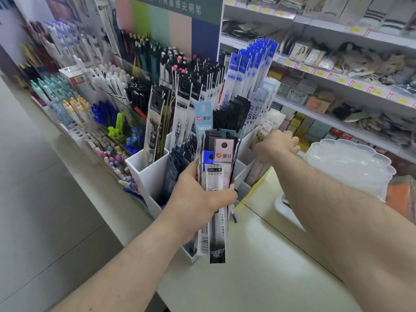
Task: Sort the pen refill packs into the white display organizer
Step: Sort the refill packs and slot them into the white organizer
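Head view: left grip [200, 197] clutches refill bundle [217, 176]; right grip [278, 143] pinches beige pack [262, 134].

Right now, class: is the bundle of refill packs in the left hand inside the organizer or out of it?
Out. The left hand grips the bundle in front of the organizer.

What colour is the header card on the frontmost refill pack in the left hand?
Pale pink header card, with a red heart logo; head view.
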`<state>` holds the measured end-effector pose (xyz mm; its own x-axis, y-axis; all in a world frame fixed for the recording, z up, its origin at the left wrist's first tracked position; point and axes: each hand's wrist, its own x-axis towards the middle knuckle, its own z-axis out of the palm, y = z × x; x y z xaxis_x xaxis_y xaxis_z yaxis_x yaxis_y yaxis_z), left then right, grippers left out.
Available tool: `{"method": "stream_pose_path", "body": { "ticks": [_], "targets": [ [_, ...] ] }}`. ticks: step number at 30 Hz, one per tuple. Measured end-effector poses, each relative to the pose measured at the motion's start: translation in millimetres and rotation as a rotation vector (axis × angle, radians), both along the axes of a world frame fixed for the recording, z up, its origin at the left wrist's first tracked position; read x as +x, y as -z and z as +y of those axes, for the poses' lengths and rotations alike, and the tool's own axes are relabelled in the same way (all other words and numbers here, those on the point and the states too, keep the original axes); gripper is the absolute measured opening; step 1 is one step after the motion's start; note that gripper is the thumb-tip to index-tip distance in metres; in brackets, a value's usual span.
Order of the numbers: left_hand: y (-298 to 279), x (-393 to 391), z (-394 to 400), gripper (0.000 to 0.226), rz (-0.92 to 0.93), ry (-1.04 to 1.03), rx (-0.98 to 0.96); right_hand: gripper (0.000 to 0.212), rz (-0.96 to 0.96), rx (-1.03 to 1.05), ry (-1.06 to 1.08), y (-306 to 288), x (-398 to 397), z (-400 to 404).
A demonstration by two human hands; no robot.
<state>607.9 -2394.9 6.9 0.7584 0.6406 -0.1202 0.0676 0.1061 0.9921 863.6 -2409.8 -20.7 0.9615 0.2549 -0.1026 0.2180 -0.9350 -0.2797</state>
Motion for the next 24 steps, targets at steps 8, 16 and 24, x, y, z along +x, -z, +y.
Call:
{"method": "stream_pose_path", "body": {
  "ticks": [8, 16, 24],
  "targets": [
    [2.3, 10.2, -16.3, 0.043, -0.035, 0.114, -0.136, 0.008, 0.002, 0.781, -0.071, -26.4, -58.6, -66.4],
    [18.1, 30.1, -38.0, 0.037, 0.016, 0.005, -0.221, 0.027, 0.594, 0.994, -0.303, -42.4, -152.3, -140.6],
    [8.1, 21.5, -44.9, 0.037, -0.006, 0.078, -0.362, 0.033, 0.523, 0.867, -0.314, -34.9, -170.2, -144.6]
  ]
}}
